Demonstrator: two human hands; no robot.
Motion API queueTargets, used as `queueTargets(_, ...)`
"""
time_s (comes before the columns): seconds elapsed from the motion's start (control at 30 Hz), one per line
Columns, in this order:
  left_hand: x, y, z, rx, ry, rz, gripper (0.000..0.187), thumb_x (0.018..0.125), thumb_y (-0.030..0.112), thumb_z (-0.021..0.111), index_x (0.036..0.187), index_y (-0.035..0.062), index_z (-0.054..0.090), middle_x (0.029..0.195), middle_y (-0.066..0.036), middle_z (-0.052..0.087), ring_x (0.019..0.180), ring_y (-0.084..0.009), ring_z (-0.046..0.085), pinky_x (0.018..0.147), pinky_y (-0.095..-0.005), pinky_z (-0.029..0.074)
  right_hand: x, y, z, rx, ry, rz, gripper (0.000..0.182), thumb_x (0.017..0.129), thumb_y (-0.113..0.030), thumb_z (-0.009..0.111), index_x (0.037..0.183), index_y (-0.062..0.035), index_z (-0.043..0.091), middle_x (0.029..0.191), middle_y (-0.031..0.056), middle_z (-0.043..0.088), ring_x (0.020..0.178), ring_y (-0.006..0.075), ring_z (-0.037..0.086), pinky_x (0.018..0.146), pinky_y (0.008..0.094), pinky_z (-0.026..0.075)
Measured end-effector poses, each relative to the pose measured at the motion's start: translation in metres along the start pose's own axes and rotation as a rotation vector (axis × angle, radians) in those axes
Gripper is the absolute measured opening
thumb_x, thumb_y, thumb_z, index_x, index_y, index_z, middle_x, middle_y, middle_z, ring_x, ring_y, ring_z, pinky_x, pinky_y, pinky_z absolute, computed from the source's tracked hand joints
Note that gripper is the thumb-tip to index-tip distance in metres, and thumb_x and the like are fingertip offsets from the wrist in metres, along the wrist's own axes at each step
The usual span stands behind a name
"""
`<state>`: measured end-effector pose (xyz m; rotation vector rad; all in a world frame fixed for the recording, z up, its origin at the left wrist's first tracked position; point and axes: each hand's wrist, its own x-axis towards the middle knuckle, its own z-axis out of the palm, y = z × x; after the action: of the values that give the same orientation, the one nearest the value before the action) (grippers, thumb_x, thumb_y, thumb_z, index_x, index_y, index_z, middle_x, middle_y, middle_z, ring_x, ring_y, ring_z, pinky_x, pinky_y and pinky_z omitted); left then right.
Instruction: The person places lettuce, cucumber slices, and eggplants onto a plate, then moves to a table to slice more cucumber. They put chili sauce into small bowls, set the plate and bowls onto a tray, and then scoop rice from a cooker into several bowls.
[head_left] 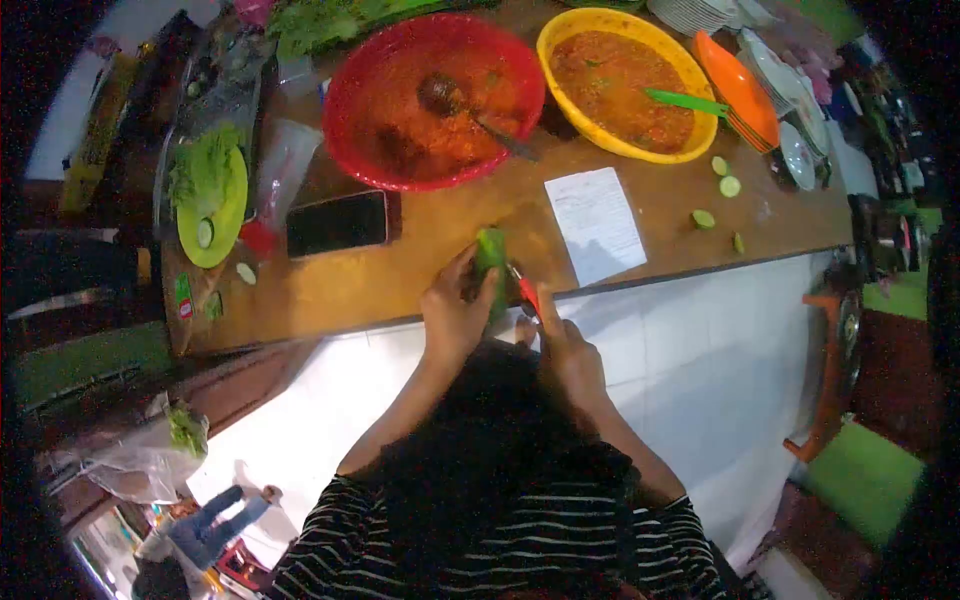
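My left hand (458,305) is closed around a green cucumber (491,250), held upright at the near edge of the wooden table (420,275). In my right hand (572,360) is a small red-handled blade (527,290), its metal tip up against the cucumber's right side. Whether it is a knife or a peeler I cannot tell. Just right of the cucumber lies a handwritten sheet of paper (597,225). A dark phone (338,223) rests to the left of my left hand.
Behind stand a red basin (335,120) of red sauce with a ladle (490,130) and a yellow basin (555,95) with a green-handled utensil (690,102). Cucumber slices (730,187) lie at right, near orange plates (735,85). A green plate (228,235) holds lettuce. Below left, a person (205,530) is visible.
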<state>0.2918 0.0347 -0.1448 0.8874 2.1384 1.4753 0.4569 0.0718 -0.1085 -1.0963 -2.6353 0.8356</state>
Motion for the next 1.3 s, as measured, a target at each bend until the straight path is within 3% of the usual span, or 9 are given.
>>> queueTargets(0.07,-0.001,0.002,0.001,0.093,0.064,0.093,0.034,0.072,0.011,0.068,0.103,-0.0020,0.058,0.086,-0.017,0.063,0.074,-0.0216,0.063,0.066,-0.0282,0.049,0.003,0.002,-0.003,-0.022,-0.026,-0.013,0.072,0.076,-0.004,0.048,0.138,-0.0146,0.013,0.091,0.0198,0.056,0.056,0.0324,0.059,0.045,0.0393,0.049)
queueTargets(0.2,-0.007,0.011,0.001,0.093,0.100,0.029,0.033,0.072,0.010,0.068,0.100,-0.0030,0.059,0.090,-0.019,0.061,0.079,-0.0257,0.062,0.069,-0.0305,0.049,0.006,0.006,-0.010,-0.004,-0.108,-0.011,0.069,0.077,-0.006,0.047,0.137,-0.0147,0.015,0.099,0.0204,0.055,0.064,0.0321,0.061,0.050,0.0380,0.051)
queueTargets(0.3,-0.012,0.006,0.003,0.078,0.132,0.008,0.032,0.071,0.010,0.069,0.098,-0.0031,0.060,0.091,-0.021,0.060,0.082,-0.0287,0.061,0.071,-0.0323,0.049,0.008,-0.001,-0.012,0.125,0.001,-0.041,0.060,0.081,-0.007,0.047,0.136,-0.0163,0.024,0.073,0.0164,0.053,0.056,0.0357,0.055,0.048,0.0425,0.046)
queueTargets(0.4,-0.014,0.002,0.004,0.126,0.144,0.013,0.031,0.070,0.010,0.069,0.098,-0.0031,0.061,0.091,-0.020,0.060,0.083,-0.0296,0.061,0.072,-0.0333,0.049,0.007,-0.008,-0.013,-0.066,-0.045,-0.028,0.064,0.077,-0.003,0.049,0.136,-0.0125,0.024,0.071,0.0156,0.052,0.056,0.0325,0.056,0.048,0.0406,0.047)
queueTargets(0.5,-0.013,0.011,0.003,0.140,0.135,-0.029,0.031,0.070,0.010,0.069,0.097,-0.0030,0.061,0.090,-0.020,0.060,0.083,-0.0296,0.061,0.073,-0.0332,0.048,0.011,-0.012,-0.020,-0.038,-0.052,-0.050,0.067,0.073,0.000,0.050,0.135,-0.0084,0.025,0.069,0.0154,0.051,0.055,0.0310,0.057,0.048,0.0397,0.048)
queueTargets(0.7,-0.012,0.012,0.005,0.134,0.136,-0.007,0.033,0.068,0.009,0.070,0.098,-0.0026,0.062,0.090,-0.020,0.060,0.082,-0.0294,0.061,0.072,-0.0325,0.048,0.018,-0.008,-0.021,-0.078,-0.081,-0.063,0.066,0.073,0.001,0.049,0.134,-0.0083,0.026,0.069,0.0177,0.052,0.056,0.0338,0.056,0.050,0.0411,0.049)
queueTargets(0.8,-0.012,0.008,0.007,0.135,0.146,0.030,0.033,0.068,0.008,0.070,0.098,-0.0029,0.061,0.090,-0.020,0.060,0.081,-0.0293,0.061,0.072,-0.0326,0.048,0.027,-0.006,-0.024,-0.122,-0.285,0.069,0.066,0.075,-0.001,0.049,0.135,-0.0115,0.023,0.071,0.0199,0.054,0.058,0.0357,0.057,0.051,0.0434,0.048)
queueTargets(1.0,-0.009,0.010,0.004,0.110,0.119,-0.054,0.032,0.068,0.008,0.070,0.097,-0.0034,0.061,0.090,-0.021,0.061,0.079,-0.0294,0.062,0.071,-0.0323,0.049,-0.002,0.015,-0.018,-0.063,-0.382,0.200,0.064,0.079,-0.005,0.049,0.135,-0.0155,0.020,0.078,0.0214,0.057,0.064,0.0376,0.058,0.052,0.0450,0.047)
queueTargets(1.3,-0.015,0.012,0.006,0.047,0.143,-0.087,0.029,0.071,0.008,0.069,0.096,-0.0025,0.062,0.090,-0.019,0.061,0.081,-0.0256,0.061,0.073,-0.0306,0.047,-0.003,0.000,-0.036,0.176,-0.217,0.052,0.064,0.080,-0.004,0.050,0.135,-0.0173,0.021,0.082,0.0180,0.056,0.070,0.0357,0.058,0.054,0.0440,0.046)
